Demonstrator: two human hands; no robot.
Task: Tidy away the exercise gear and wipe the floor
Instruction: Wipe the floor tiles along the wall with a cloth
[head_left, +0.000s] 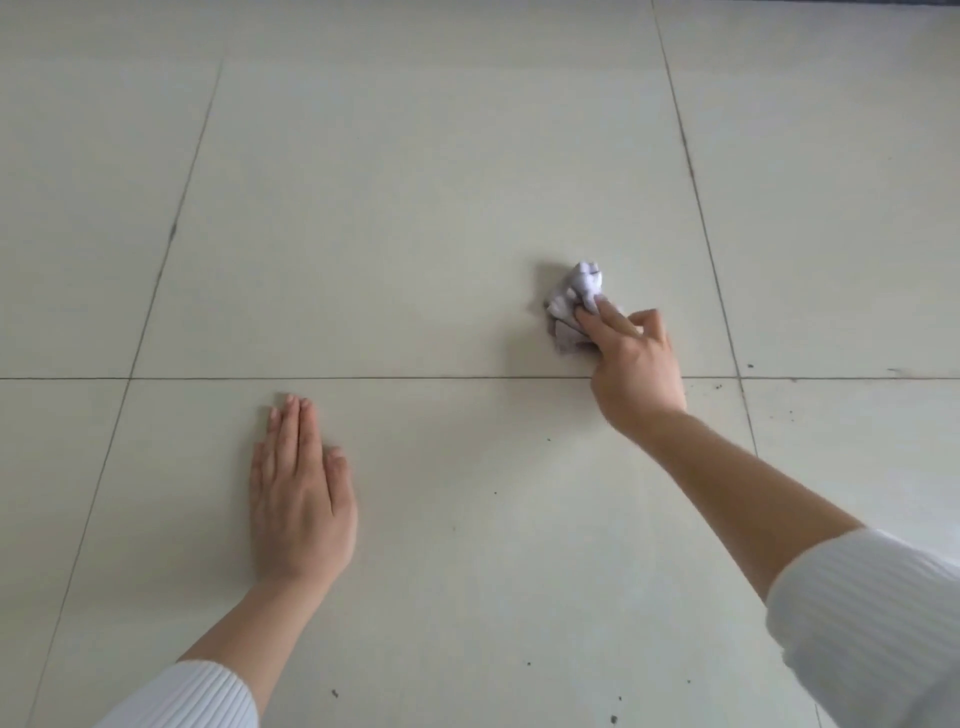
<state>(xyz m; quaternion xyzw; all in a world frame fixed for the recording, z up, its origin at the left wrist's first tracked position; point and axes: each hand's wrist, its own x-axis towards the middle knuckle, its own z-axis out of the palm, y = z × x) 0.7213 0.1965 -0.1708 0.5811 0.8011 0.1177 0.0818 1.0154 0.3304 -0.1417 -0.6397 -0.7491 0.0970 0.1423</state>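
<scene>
1. Floor (415, 208) fills my view: pale square tiles with thin dark grout lines (363, 378), one line running side to side across the middle.
2. Right hand (636, 371) reaches out over that grout line, and its fingers (597, 317) pinch a crumpled tissue wad (574, 306), pressing it to the tile just beyond the line.
3. Grip there is narrow, closed on the wad; index finger lies on top, other fingers curl under, and I can't see the thumb.
4. Wad is pale lilac-white, bunched, and sits right of the tile's centre, near its right-hand grout line.
5. Left hand (301, 499) lies flat on the near tile, palm down, fingers straight and together, holding nothing.
6. Left fingertips (291, 410) stop just short of the cross grout line.
7. Hands are well apart.
8. Dark specks (613, 719) dot the near tiles, mostly toward the lower right, a few beside the right wrist.
9. White ribbed sleeves (872, 613) are pushed up on both forearms.
10. No exercise gear in my view.
</scene>
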